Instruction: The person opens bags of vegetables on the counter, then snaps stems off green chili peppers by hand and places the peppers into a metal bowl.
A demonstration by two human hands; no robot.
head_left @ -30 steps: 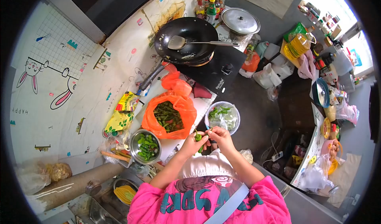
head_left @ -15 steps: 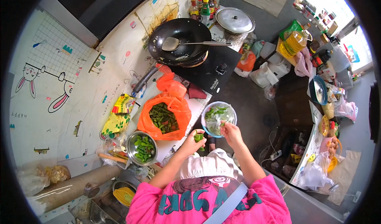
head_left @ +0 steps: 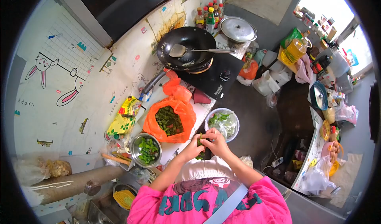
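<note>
My left hand (head_left: 191, 150) is closed around green peppers (head_left: 201, 156), which show just below its fingers. My right hand (head_left: 217, 144) meets it, its fingertips pinching at a thin green pepper (head_left: 199, 139) held between the two hands. Ahead lies an open orange plastic bag (head_left: 150, 128) full of darker green peppers (head_left: 168, 121). To its left, a metal bowl (head_left: 133, 154) holds bright green pepper pieces (head_left: 148, 149). Beyond my right hand stands a round basin (head_left: 237, 125) lined with clear plastic, with green scraps (head_left: 219, 118) inside.
A black wok (head_left: 186, 35) with a metal spatula (head_left: 177, 50) rests on the cooktop (head_left: 222, 67). Sauce bottles (head_left: 210, 17) and a lidded pot (head_left: 238, 28) stand behind. Yellow packets (head_left: 125, 117) lean by the wall. A crowded counter (head_left: 307, 160) runs along the right.
My right hand has moved left from over the basin to meet my left hand at the pepper. The whole view has shifted slightly.
</note>
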